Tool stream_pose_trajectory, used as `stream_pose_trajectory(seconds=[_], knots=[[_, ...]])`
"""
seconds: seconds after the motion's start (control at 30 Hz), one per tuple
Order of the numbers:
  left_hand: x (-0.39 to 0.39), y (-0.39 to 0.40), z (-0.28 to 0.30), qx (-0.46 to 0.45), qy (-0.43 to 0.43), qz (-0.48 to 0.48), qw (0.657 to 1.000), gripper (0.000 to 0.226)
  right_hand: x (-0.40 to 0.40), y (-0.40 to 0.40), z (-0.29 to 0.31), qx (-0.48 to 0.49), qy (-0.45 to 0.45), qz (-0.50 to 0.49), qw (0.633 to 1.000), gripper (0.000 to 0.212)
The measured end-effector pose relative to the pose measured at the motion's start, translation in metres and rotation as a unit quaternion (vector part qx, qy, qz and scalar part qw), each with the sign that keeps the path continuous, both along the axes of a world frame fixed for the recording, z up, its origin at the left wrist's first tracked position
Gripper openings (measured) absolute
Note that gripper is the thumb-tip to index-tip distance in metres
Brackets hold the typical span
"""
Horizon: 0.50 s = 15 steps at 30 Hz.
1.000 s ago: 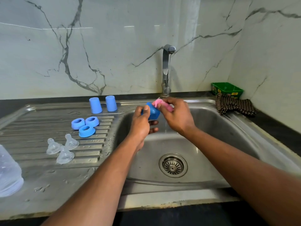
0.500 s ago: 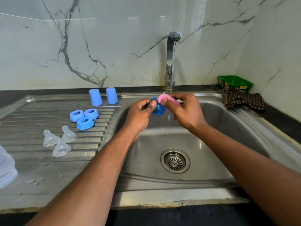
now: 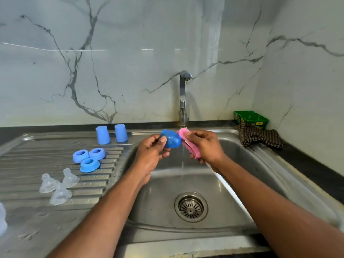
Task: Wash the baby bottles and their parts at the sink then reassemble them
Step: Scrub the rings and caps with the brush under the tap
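Over the stainless steel sink basin [image 3: 160, 185], both hands are raised under a thin stream of water falling from the chrome tap [image 3: 183, 97].

Left hand [image 3: 150, 153]: fingers and thumb curled round a glossy blue plastic bottle cap [image 3: 172, 139], dome-shaped, wet, its surface speckled with droplets or suds. The cap is tilted on its side, rounded end toward the tap stream, held above the basin's back left part.

Right hand [image 3: 203, 146]: fingers pinch a pink fuzzy scrubbing cloth [image 3: 188, 144], folded into a long strip. Its upper end touches the cap's right side; the lower end hangs down past the palm.

On the ribbed steel drainboard [image 3: 28, 164], left of the basin:
- Two matte blue tapered plastic caps [image 3: 111, 135], standing upright side by side at the back edge, narrow ends up.
- Three blue plastic screw rings [image 3: 89, 158], clustered in a triangle, touching one another, open centres upward.
- Three clear silicone teats [image 3: 57, 185], grouped in front of the rings; tips pointing different ways, bases close together.
- A clear bottle body [image 3: 2, 218], only a sliver showing at the left frame edge.

Round metal drain strainer [image 3: 191, 207] sits in the basin floor. At the back right corner, a green plastic tub [image 3: 251, 119] stands on the dark counter, with a brown checked cloth [image 3: 258, 136] draped just in front of it over the sink rim.
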<state>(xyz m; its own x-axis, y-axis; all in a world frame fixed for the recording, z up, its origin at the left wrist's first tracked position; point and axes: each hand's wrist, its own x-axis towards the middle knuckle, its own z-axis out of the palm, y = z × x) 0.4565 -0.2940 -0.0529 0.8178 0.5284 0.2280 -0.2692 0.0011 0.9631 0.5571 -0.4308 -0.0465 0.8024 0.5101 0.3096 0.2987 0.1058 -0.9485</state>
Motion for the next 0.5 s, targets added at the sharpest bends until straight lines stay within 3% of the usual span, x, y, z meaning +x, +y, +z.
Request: stream_pose_trajectory(seconds=[0.13,0.2,0.27,0.33,0.43,0.5], knots=[[-0.001,0.002,0.002,-0.049,-0.005,0.03,0.998,0.012,0.0,-0.005,0.008,0.045,0.109,0.039,0.992,0.022],[0.0,0.001,0.004,-0.095,-0.013,0.02,0.995,0.01,-0.006,-0.004,0.011,0.077,0.104,0.042,0.991,0.023],[0.0,-0.003,0.005,-0.125,-0.008,0.003,0.992,0.01,-0.012,0.0,0.01,0.07,0.024,0.014,0.997,0.023],[0.0,-0.007,0.006,-0.142,-0.006,0.0,0.99,0.011,-0.016,0.005,0.006,0.021,-0.113,-0.026,0.993,0.027],[-0.002,-0.008,0.008,-0.182,-0.025,0.016,0.983,0.015,-0.022,0.011,-0.001,-0.096,-0.331,-0.062,0.937,0.032],[-0.003,-0.008,0.012,-0.214,-0.034,0.008,0.976,0.014,-0.023,0.014,-0.001,-0.142,-0.393,-0.098,0.903,0.031]])
